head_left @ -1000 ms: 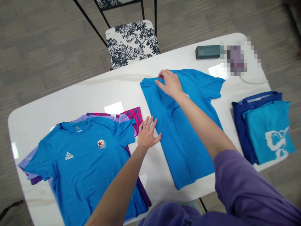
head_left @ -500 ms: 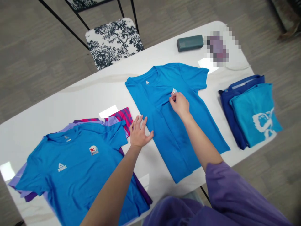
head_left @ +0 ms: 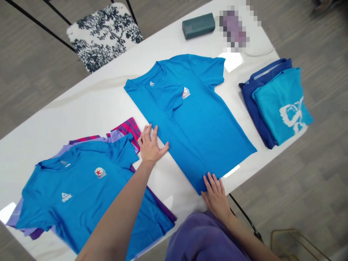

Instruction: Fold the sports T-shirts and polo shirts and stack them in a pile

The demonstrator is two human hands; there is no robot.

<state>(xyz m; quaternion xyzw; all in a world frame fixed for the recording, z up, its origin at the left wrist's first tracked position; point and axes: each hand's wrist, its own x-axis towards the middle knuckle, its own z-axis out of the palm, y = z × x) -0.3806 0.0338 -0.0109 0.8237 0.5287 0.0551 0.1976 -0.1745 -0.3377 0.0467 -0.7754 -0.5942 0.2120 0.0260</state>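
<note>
A blue T-shirt (head_left: 201,119) lies on the white table with its left side folded inward, the folded sleeve resting on the chest beside a small round emblem. My left hand (head_left: 151,145) is spread flat at the shirt's folded left edge, fingertips touching it. Down at the bottom hem, my right hand (head_left: 216,194) lies with fingers stretched out over the shirt's lower corner. To the left, another blue T-shirt (head_left: 89,203) is laid out unfolded on top of purple and pink-striped garments (head_left: 126,130); my left forearm crosses over it.
Folded garments, dark blue (head_left: 257,112) under turquoise (head_left: 277,105), are stacked at the table's right end. A dark green box-shaped case (head_left: 198,26) and a pixelated item (head_left: 233,29) are at the far edge. A patterned chair (head_left: 104,36) stands behind the white table (head_left: 89,96).
My right hand has let go of the shirt near the emblem and moved down to the hem. The folded sleeve and lower corner lie flatter. The whole view has shifted.
</note>
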